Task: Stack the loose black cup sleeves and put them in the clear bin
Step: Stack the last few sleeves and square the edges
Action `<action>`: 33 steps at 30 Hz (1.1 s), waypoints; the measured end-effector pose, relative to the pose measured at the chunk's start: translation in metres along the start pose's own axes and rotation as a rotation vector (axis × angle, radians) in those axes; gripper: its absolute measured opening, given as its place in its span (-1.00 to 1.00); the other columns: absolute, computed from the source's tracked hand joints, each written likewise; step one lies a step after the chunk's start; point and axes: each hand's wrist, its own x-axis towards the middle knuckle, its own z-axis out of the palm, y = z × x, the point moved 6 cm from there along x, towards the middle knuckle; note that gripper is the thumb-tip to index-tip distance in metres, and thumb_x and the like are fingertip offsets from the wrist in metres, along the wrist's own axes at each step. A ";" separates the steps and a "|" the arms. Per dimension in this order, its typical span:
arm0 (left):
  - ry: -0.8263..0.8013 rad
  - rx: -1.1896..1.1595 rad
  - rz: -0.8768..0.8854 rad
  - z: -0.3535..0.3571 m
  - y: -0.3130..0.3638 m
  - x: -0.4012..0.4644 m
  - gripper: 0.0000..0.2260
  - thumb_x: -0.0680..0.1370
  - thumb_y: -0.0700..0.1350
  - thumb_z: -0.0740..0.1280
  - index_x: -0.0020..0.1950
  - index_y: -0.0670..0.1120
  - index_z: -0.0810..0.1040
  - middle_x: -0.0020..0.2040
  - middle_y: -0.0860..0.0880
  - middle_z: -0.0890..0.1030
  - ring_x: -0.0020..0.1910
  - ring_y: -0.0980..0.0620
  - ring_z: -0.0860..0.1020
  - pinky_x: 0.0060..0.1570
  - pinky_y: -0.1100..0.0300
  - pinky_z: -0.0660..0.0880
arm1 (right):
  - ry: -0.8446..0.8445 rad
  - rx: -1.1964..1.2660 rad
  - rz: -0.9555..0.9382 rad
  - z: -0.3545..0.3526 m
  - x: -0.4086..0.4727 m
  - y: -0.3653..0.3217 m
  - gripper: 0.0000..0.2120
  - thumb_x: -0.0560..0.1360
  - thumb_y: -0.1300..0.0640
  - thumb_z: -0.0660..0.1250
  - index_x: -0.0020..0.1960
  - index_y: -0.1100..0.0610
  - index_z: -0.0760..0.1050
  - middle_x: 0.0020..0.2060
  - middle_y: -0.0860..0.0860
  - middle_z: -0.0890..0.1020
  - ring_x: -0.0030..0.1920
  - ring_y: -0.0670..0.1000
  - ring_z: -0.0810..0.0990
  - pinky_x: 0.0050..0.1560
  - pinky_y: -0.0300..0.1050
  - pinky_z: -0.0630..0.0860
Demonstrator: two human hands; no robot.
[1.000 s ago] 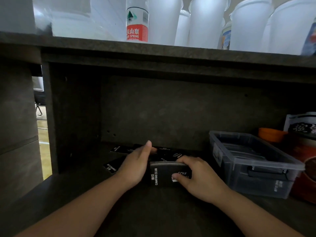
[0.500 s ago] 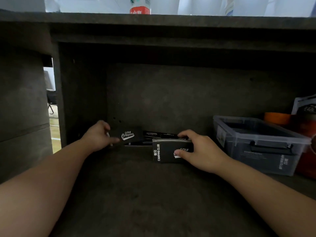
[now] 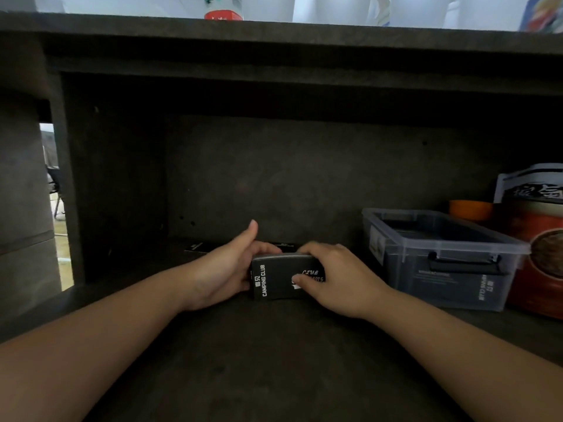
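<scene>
- Left hand [image 3: 227,271] and right hand [image 3: 330,278] clasp the sleeve stack [image 3: 281,278] between them.
- Loose sleeves [image 3: 195,247] remain behind the hands.
- Clear bin [image 3: 438,257], right of them, awaits the stack.

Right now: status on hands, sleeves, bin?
Left hand and right hand grip sleeve stack on shelf. Loose sleeves remain behind. Clear bin at right, open, nothing blocking.

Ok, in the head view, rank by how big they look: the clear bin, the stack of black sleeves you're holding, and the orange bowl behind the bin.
1. clear bin, clearly the largest.
2. stack of black sleeves, partly covered by both hands.
3. orange bowl, smallest as seen, but mostly hidden and farther back, so its true size is unsure.
</scene>
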 end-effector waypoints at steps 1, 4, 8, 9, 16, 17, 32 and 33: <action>0.047 0.010 0.019 -0.003 0.001 0.002 -0.29 0.52 0.38 -0.10 0.26 -0.10 0.52 0.18 -0.10 0.63 0.23 -0.02 0.56 0.29 0.05 0.42 | -0.007 0.006 0.004 0.000 0.001 0.000 -0.69 0.48 -0.12 0.36 0.19 -0.13 0.42 0.07 -0.15 0.55 0.11 -0.13 0.46 0.15 -0.13 0.48; 0.324 0.285 0.117 -0.038 0.008 -0.001 -0.47 0.56 0.32 -0.01 0.12 -0.03 0.53 0.04 -0.07 0.65 0.10 -0.03 0.59 0.24 0.01 0.46 | -0.006 0.000 0.003 -0.001 0.001 -0.002 -0.69 0.49 -0.11 0.34 0.20 -0.11 0.42 0.09 -0.13 0.55 0.12 -0.11 0.44 0.16 -0.12 0.46; 0.468 1.024 -0.064 -0.089 -0.007 -0.007 -0.59 0.62 0.18 0.17 0.44 0.08 0.35 0.36 0.01 0.47 0.42 -0.07 0.34 0.37 0.05 0.30 | -0.005 0.003 0.006 0.001 0.001 0.000 -0.71 0.49 -0.12 0.34 0.17 -0.09 0.42 0.08 -0.13 0.55 0.12 -0.10 0.45 0.14 -0.11 0.48; 0.413 1.122 -0.179 -0.095 -0.017 -0.007 -0.53 0.61 0.23 0.13 0.51 0.14 0.26 0.47 0.00 0.37 0.48 -0.11 0.23 0.40 0.02 0.23 | -0.005 0.012 0.011 0.001 0.001 0.000 -0.72 0.48 -0.12 0.34 0.15 -0.09 0.42 0.07 -0.13 0.56 0.12 -0.10 0.46 0.14 -0.10 0.48; 0.445 1.327 -0.236 -0.099 -0.010 -0.004 -0.40 0.49 0.40 0.18 0.46 0.17 0.34 0.40 0.02 0.40 0.40 -0.11 0.27 0.32 0.02 0.28 | -0.012 0.025 0.085 -0.004 -0.001 0.000 -0.72 0.46 -0.14 0.37 0.09 -0.06 0.45 0.01 -0.11 0.57 0.01 -0.12 0.54 -0.01 -0.16 0.55; 0.433 1.328 -0.247 -0.100 -0.011 -0.005 -0.40 0.48 0.40 0.19 0.45 0.18 0.35 0.40 0.00 0.39 0.41 -0.12 0.26 0.33 0.02 0.28 | -0.011 0.017 0.088 -0.004 0.000 -0.001 -0.72 0.46 -0.15 0.37 0.09 -0.06 0.45 0.01 -0.10 0.57 0.01 -0.12 0.53 -0.02 -0.16 0.55; 0.313 1.212 -0.176 -0.087 -0.011 -0.007 0.11 -0.19 0.73 -0.02 0.18 0.14 0.44 0.22 0.06 0.43 0.31 0.02 0.28 0.22 0.12 0.36 | -0.019 0.010 0.082 -0.004 0.000 0.000 -0.69 0.45 -0.17 0.37 0.11 -0.05 0.46 0.04 -0.10 0.56 0.02 -0.13 0.53 -0.01 -0.14 0.56; 0.311 1.205 -0.190 -0.087 -0.010 -0.007 0.06 -0.16 0.72 0.01 0.15 0.14 0.44 0.22 0.05 0.43 0.31 0.01 0.27 0.21 0.13 0.35 | -0.020 0.011 0.081 -0.004 0.000 0.000 -0.70 0.46 -0.17 0.37 0.10 -0.06 0.46 0.03 -0.10 0.56 0.01 -0.13 0.53 -0.01 -0.14 0.56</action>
